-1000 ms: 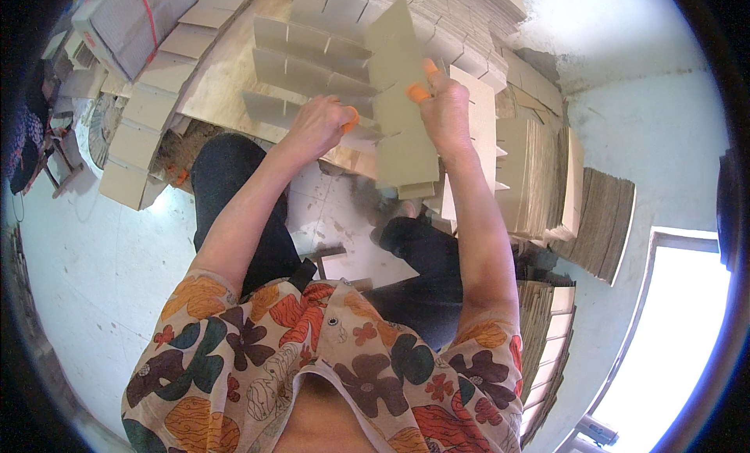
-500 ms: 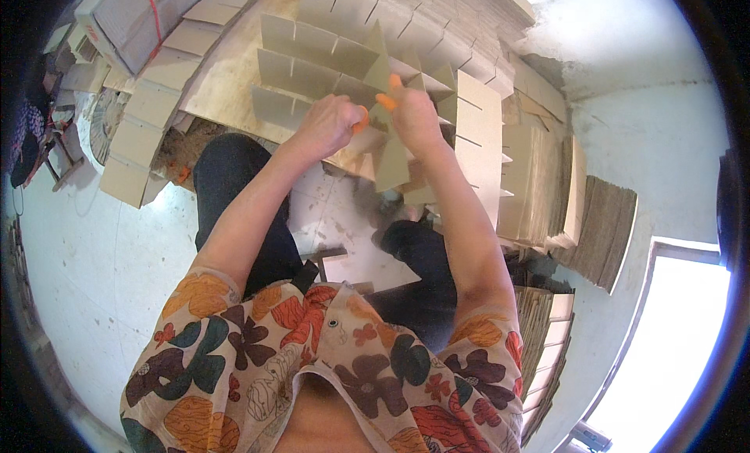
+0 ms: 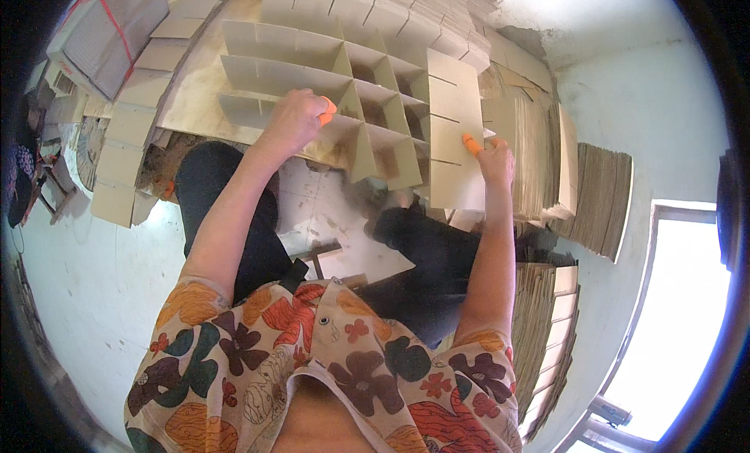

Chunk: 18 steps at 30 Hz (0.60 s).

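Observation:
In front of me stands a partly interlocked cardboard divider grid (image 3: pixel 367 133), its long strips running left to right with cross strips forming square cells. My left hand (image 3: pixel 297 121) is closed at the near long strip (image 3: pixel 242 109) of the grid, an orange cover on its thumb; the fingertips are partly hidden. To the right of the grid lies a flat slotted cardboard sheet (image 3: pixel 455 140), possibly the top one of several. My right hand (image 3: pixel 497 164) pinches its right edge, the orange-covered thumb on top and the other fingers curled beside the edge.
Rows of slotted cardboard (image 3: pixel 375 16) line the far side. Stacked sheets (image 3: pixel 531 156) stand at the right, with more bundles (image 3: pixel 539 320) below. At the left are a slotted strip stack (image 3: pixel 129 156) and a box with a red strap (image 3: pixel 109 35). My knees (image 3: pixel 226 187) are under the work surface.
My right hand has left the grid and moved right to the slotted sheet. The cross strip between my hands, tilted before, now sits lower in the grid. My left hand has shifted slightly left.

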Each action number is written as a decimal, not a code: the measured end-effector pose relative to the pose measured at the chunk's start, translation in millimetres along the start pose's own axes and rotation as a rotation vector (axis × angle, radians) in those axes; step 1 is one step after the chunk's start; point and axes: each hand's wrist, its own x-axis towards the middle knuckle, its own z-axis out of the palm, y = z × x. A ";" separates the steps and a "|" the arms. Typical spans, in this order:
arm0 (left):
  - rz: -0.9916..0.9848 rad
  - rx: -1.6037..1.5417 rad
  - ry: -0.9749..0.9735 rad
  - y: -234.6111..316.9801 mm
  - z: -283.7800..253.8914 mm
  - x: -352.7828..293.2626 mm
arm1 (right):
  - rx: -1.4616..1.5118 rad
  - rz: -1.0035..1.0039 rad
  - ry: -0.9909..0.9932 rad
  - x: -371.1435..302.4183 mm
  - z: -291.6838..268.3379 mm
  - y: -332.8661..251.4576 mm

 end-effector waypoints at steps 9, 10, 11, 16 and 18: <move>-0.043 -0.009 -0.021 2.0 -2.0 2.2 | 0.848 0.138 -0.236 28.8 10.6 46.4; -0.053 0.000 -0.028 1.1 -3.3 0.7 | 0.930 0.188 -0.236 15.0 1.0 31.5; -0.063 0.008 -0.034 -0.2 -4.8 -0.8 | 1.012 0.238 -0.237 7.5 -4.1 22.1; -0.030 -0.008 -0.030 2.3 -11.9 1.4 | 0.927 0.030 0.088 24.5 -41.8 46.0; -0.016 -0.005 -0.014 3.1 -24.3 -1.6 | 0.906 -0.100 0.183 17.2 -57.5 35.0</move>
